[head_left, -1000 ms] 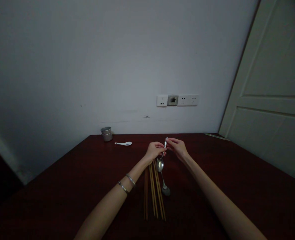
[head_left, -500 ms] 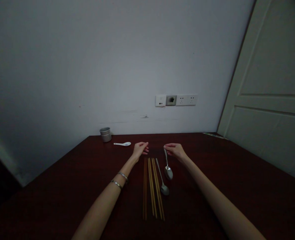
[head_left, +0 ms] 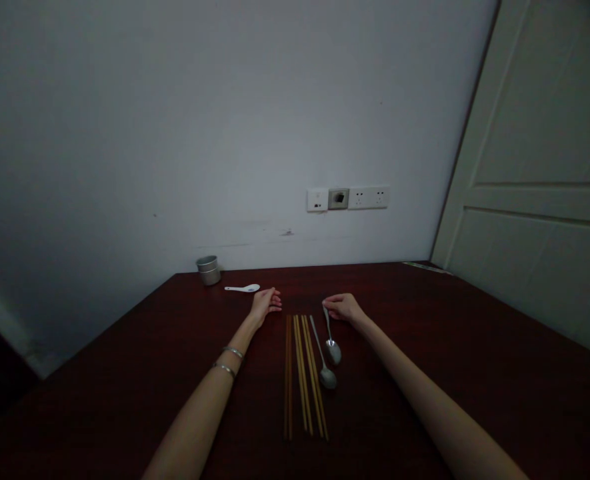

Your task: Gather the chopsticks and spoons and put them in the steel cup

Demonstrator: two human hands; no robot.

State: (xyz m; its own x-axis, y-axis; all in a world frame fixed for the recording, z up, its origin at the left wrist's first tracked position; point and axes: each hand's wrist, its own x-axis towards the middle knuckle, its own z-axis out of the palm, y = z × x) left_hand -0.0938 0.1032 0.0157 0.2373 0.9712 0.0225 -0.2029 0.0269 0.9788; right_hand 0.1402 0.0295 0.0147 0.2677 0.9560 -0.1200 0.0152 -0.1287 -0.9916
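Beside another spoon point(head_left: 328, 379), the right hand point(head_left: 342, 307) pinches a metal spoon's handle point(head_left: 327, 322).

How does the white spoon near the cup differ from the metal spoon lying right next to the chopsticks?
The white spoon is white with a short handle; the metal spoon is grey, with a long, thin one. The white spoon lies crosswise, bowl to the right, while the metal spoon lies lengthwise, bowl towards the person. Both rest on the dark red table, and neither is held.
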